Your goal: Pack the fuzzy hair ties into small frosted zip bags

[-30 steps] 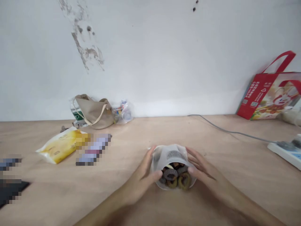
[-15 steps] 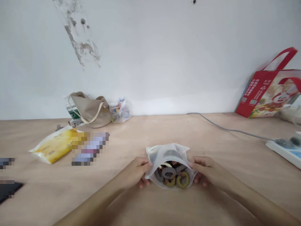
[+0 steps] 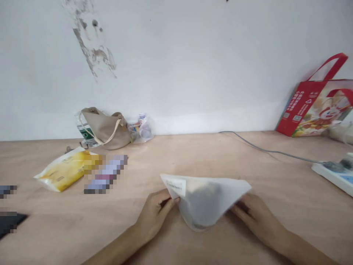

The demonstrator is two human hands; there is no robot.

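The left hand (image 3: pixel 156 217) pinches one corner of a white plastic pouch (image 3: pixel 205 200), and the right hand (image 3: pixel 255 217) is on the opposite side, with its fingers partly hidden behind the pouch. The hands are apart, and the pouch is stretched flat between them, just above a plywood table top (image 3: pixel 60 228). Dark contents show only dimly through the film. Well beyond it stand a beige shoulder bag (image 3: pixel 104 129) and a red gift bag (image 3: pixel 311 108).
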